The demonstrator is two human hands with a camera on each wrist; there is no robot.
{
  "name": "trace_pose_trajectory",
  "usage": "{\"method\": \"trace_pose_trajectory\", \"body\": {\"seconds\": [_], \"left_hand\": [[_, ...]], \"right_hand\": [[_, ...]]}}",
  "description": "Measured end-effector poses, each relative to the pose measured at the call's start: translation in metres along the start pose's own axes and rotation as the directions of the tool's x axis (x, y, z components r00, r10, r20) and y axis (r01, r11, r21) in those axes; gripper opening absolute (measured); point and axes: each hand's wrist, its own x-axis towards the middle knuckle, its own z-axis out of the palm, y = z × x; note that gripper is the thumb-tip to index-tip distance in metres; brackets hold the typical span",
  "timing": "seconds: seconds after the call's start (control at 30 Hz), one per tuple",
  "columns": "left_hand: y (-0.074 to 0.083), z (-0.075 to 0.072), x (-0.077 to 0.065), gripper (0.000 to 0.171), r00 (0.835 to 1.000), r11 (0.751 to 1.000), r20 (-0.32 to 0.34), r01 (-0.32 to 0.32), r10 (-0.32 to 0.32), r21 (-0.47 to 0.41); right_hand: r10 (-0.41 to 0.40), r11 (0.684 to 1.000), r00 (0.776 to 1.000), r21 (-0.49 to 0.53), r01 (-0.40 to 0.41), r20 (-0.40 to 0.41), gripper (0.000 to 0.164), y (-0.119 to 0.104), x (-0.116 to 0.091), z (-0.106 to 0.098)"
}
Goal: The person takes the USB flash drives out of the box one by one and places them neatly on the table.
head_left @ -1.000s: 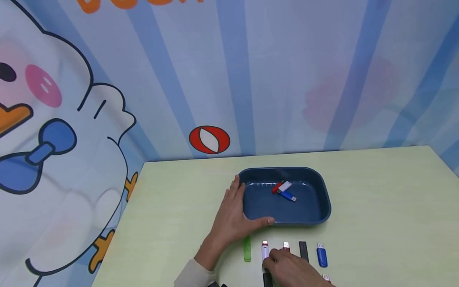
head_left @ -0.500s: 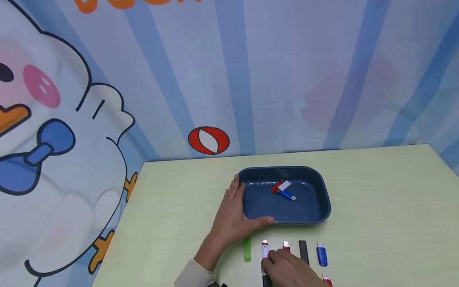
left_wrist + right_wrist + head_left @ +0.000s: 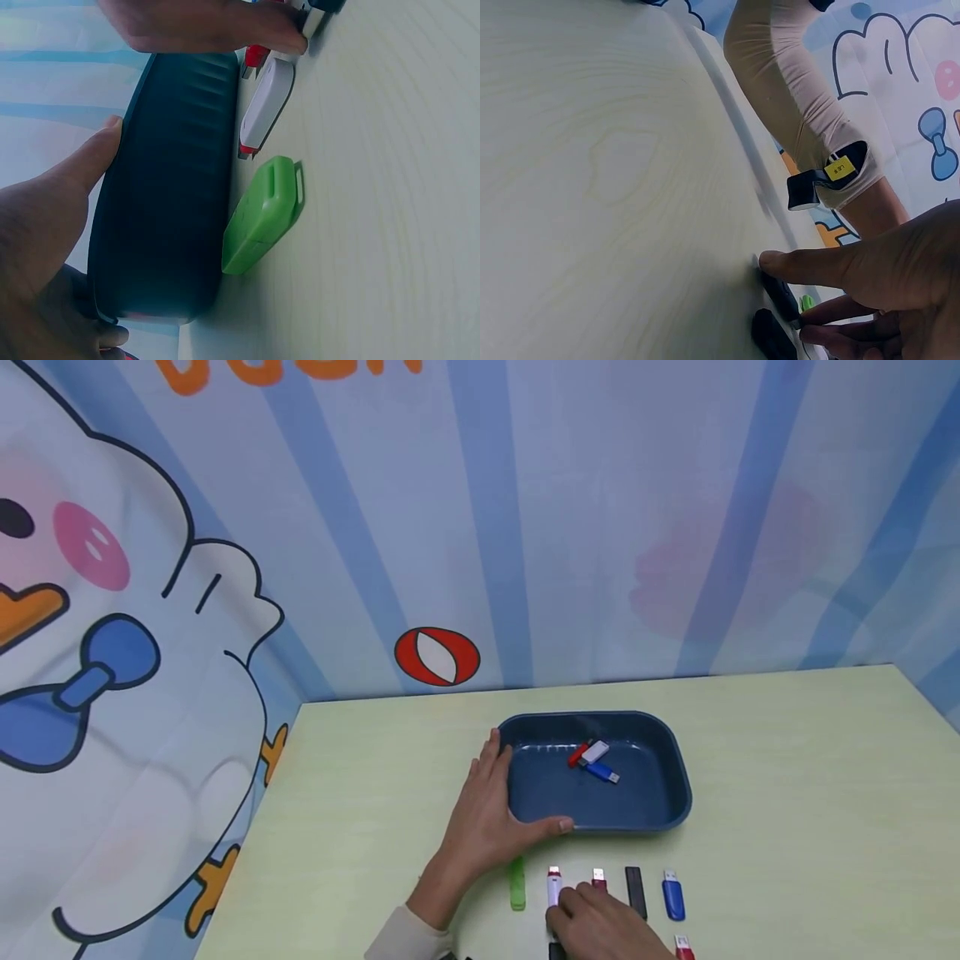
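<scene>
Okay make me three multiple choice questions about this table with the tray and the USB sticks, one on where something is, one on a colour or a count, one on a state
1. Where does the left hand rest?
A. on the blue tray's left rim
B. on the wall
C. inside the tray

2. What colour is the leftmost stick in the row?
A. black
B. green
C. blue

3. What state is the tray in?
A. overturned
B. holding sticks
C. stacked on another

Answers: 1 A, fingers and thumb lie along the rim. 2 B, the green one lies nearest the left hand. 3 B, a few sticks lie together inside.
</scene>
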Motion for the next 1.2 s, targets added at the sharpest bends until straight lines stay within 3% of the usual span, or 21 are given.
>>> {"method": "trace_pose_trajectory", "body": {"seconds": [0.63, 1.0, 1.2], "left_hand": [[0.000, 0.000, -0.001, 0.121, 1.000, 1.000, 0.000, 0.006, -0.006, 0.005], [-0.001, 0.001, 0.000, 0.121, 1.000, 1.000, -0.004, -0.005, 0.005, -0.002], [0.000, 0.000, 0.000, 0.121, 1.000, 1.000, 0.006, 0.006, -0.006, 0.007]], "right_hand": [[0.000, 1.000, 1.000, 0.023, 0.001, -0.030, 0.070, -0.001, -0.003, 0.000], [-0.025, 0.992, 0.994, 0.120, 0.038, -0.108, 0.064, 0.005, -0.005, -0.013], [0.021, 0.988, 0.992, 0.157, -0.001, -0.128, 0.054, 0.005, -0.005, -0.024]]}}
